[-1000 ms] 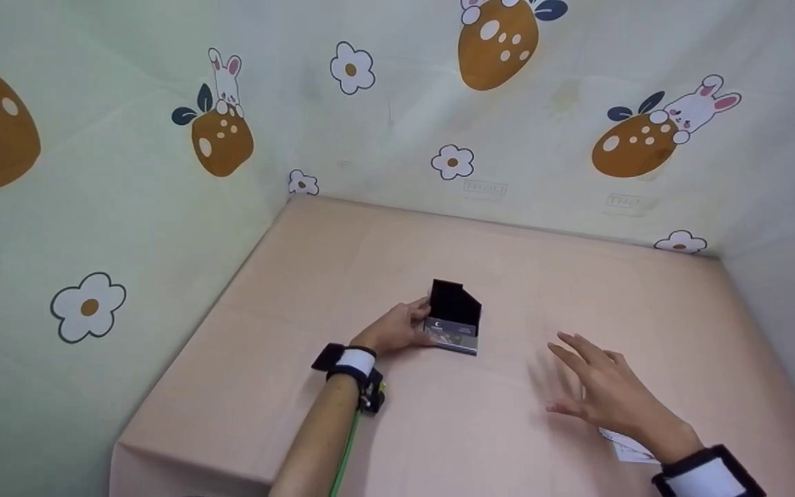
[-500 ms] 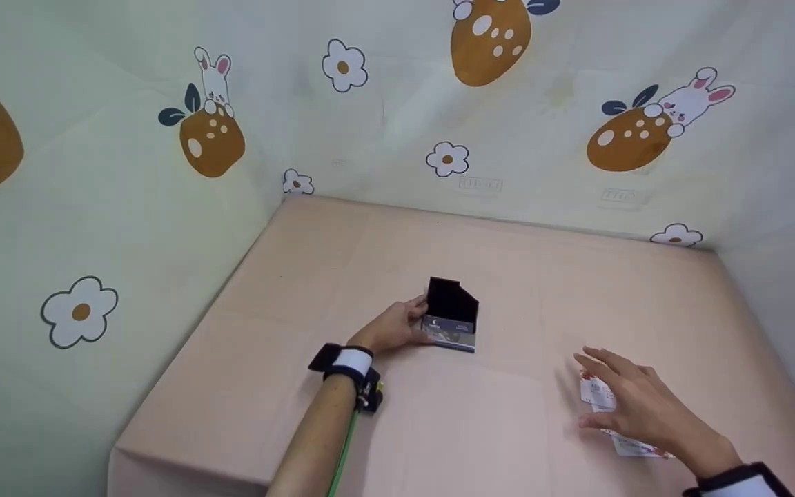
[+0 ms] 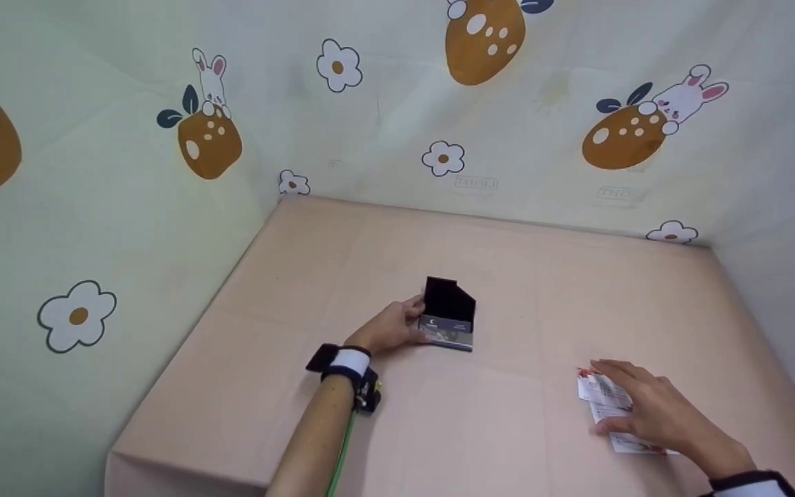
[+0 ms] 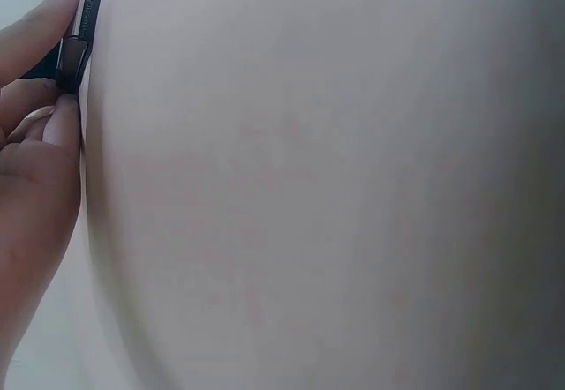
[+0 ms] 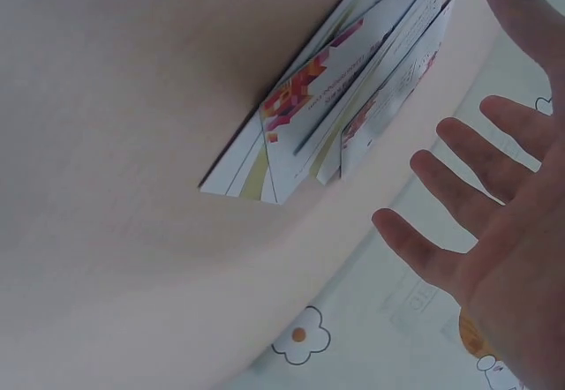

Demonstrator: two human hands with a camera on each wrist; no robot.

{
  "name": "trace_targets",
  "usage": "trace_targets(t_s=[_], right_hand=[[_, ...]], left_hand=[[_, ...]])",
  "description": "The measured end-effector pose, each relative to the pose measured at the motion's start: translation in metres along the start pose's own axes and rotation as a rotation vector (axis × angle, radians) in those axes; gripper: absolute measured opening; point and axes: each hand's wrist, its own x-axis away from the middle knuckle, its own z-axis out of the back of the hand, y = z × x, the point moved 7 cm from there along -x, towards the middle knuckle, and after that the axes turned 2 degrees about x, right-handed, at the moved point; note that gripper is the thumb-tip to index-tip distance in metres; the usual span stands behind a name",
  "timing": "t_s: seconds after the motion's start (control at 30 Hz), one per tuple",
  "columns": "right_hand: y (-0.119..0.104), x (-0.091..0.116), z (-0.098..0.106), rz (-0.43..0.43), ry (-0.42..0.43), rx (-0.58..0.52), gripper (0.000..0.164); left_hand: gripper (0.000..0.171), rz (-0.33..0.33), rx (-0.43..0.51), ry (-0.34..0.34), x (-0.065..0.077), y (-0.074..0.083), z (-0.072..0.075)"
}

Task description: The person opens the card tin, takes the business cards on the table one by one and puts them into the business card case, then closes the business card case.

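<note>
My left hand (image 3: 389, 327) grips the left side of a card case (image 3: 448, 333), which stands with its dark flap raised and a grey printed front. In the left wrist view, the thumb and fingers (image 4: 57, 130) pinch the case's dark edge (image 4: 78, 55) close over the cloth. Over to the right, my right hand (image 3: 663, 413) hovers above several overlapping business cards (image 3: 599, 392), partly covering them in the head view. Seen from the right wrist, its fingers are spread apart with nothing between them, and the cards (image 5: 318, 99), white with red-orange patterns, lie fanned on the cloth.
Pinkish cloth covers the table (image 3: 342, 255). Fabric walls (image 3: 370, 124) printed with flowers and rabbits enclose its back and sides. A green cable (image 3: 344, 442) runs along the left forearm from the wrist camera (image 3: 368, 393).
My right hand has moved right and toward the front, over the business cards, uncovering more of them in the head view. The left hand keeps its hold on the card case.
</note>
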Motion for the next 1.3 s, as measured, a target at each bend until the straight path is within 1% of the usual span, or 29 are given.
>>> trace_targets(t_s=[0.1, 0.27, 0.43, 0.53, 0.7, 0.8, 0.93, 0.97, 1.03, 1.17, 1.3], right_hand=[[0.003, 0.001, 0.001, -0.004, 0.001, 0.002, 0.094], [0.012, 0.004, 0.0, -0.02, -0.001, -0.024, 0.081], [0.02, 0.004, -0.001, -0.025, 0.001, -0.06, 0.074], [0.026, 0.003, -0.003, -0.032, -0.018, -0.071, 0.074], [0.035, 0.001, -0.011, -0.085, -0.076, -0.092, 0.078], [0.037, 0.0, -0.013, -0.09, -0.068, -0.096, 0.071], [0.037, -0.001, -0.012, -0.081, -0.034, -0.068, 0.058], [0.037, -0.001, -0.012, -0.086, -0.036, -0.066, 0.058], [0.039, -0.002, -0.013, -0.101, -0.047, -0.07, 0.059], [0.044, -0.005, -0.013, -0.156, -0.098, -0.093, 0.068], [0.046, -0.007, -0.012, -0.175, -0.097, -0.08, 0.072]], left_hand=[[0.063, 0.006, 0.001, 0.002, 0.0, 0.0, 0.0], [0.061, 0.003, 0.008, 0.002, 0.0, 0.001, -0.001], [0.065, -0.006, 0.012, -0.001, 0.0, 0.002, 0.0], [0.065, -0.008, 0.012, -0.002, 0.0, 0.002, 0.0], [0.064, 0.005, 0.007, -0.001, -0.001, 0.001, -0.001], [0.067, 0.014, 0.014, 0.002, -0.001, 0.0, -0.001], [0.069, 0.014, 0.018, 0.007, -0.001, -0.001, -0.001], [0.068, 0.013, 0.017, 0.007, 0.0, -0.001, -0.001], [0.066, 0.009, 0.015, 0.007, 0.0, -0.001, -0.001], [0.065, 0.011, 0.011, 0.002, 0.0, -0.001, -0.001], [0.066, 0.018, 0.005, -0.005, 0.0, 0.001, -0.001]])
